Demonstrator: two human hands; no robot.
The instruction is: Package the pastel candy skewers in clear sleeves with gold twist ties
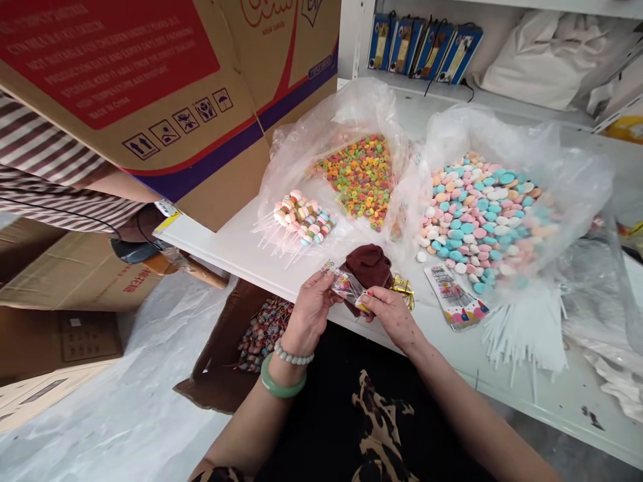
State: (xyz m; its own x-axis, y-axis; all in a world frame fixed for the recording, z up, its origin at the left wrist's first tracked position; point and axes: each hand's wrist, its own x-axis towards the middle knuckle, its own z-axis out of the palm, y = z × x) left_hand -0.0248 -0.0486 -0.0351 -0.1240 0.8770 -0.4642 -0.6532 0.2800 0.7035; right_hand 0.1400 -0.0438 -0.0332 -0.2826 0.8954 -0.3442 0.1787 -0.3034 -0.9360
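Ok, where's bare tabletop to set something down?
Left: a narrow strip of white table between carton and lollipops. Front right: table between right forearm and white sticks. Crowded: the middle, where left hand and right hand hold a clear packet beside the brown bundle, with two candy bags behind.

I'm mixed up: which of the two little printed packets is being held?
The small clear plastic packet with colourful printing, held between the left hand and right hand. The other packet lies on the white table, beside pastel rounded candies.

held packet (346,284): glossy clear plastic. brown bundle (369,264): matt cloth. carton (236,80): matt cardboard. tabletop (226,249): smooth, slight sheen. gold strips (402,286): shiny, metallic-looking.
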